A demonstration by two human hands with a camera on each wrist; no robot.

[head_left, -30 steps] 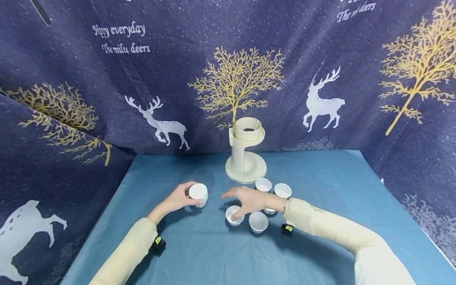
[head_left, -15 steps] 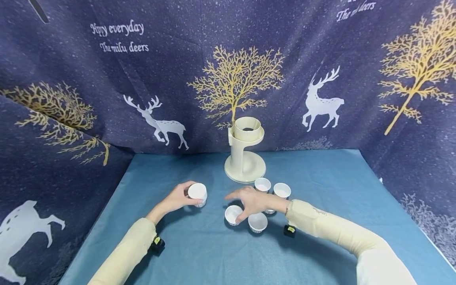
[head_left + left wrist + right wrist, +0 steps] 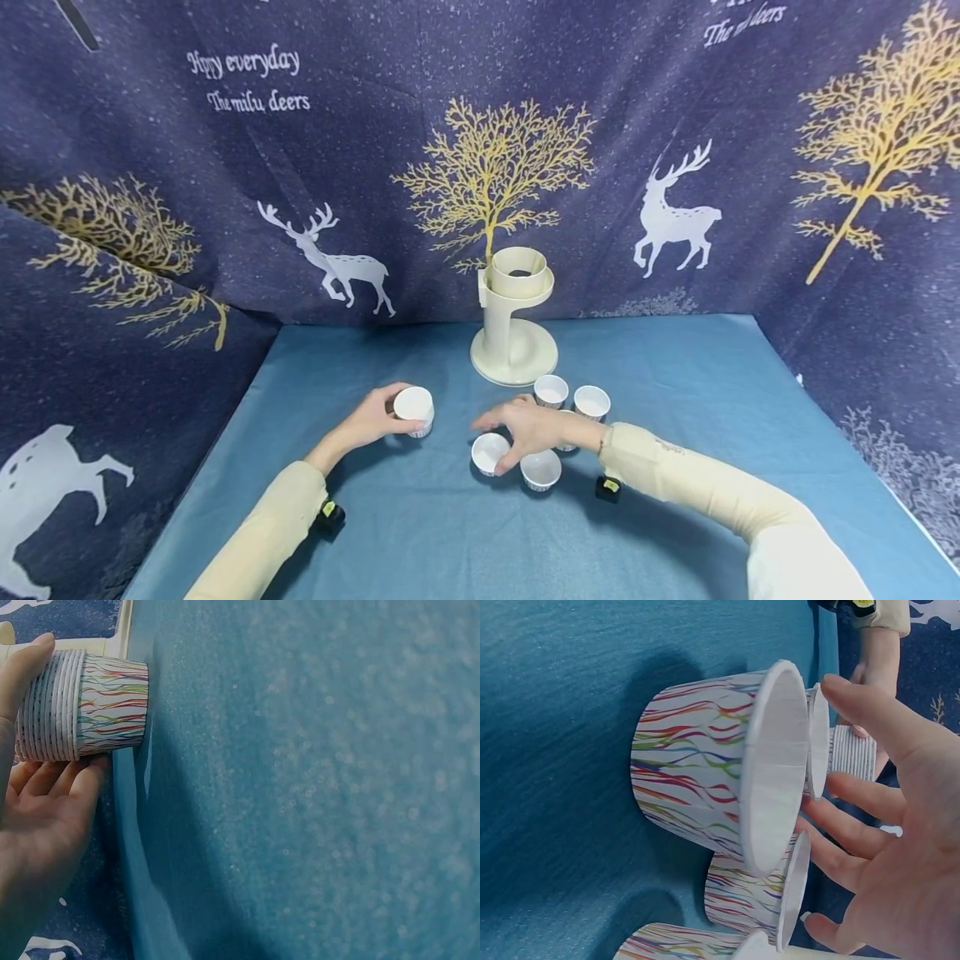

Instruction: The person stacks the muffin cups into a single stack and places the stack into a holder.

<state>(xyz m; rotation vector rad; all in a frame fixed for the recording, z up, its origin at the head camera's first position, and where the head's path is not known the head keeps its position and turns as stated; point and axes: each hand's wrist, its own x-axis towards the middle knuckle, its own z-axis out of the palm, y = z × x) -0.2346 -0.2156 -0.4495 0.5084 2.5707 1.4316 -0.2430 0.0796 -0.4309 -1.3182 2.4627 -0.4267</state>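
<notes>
I grip the cup stack in my left hand, a stretch of blue cloth leaving room between it and the nearest single cup, my right hand fingers-spread by that cup's rim.

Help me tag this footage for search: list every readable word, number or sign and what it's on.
"Hppy everyday": backdrop, upper left.
"The milu deers": backdrop, just below.
"The ... deers": backdrop, upper right; middle word unclear, line above cut off.
Too small to read: marks on right sleeve, yellow labels on wrist devices.
Cups: no text seen.
</notes>
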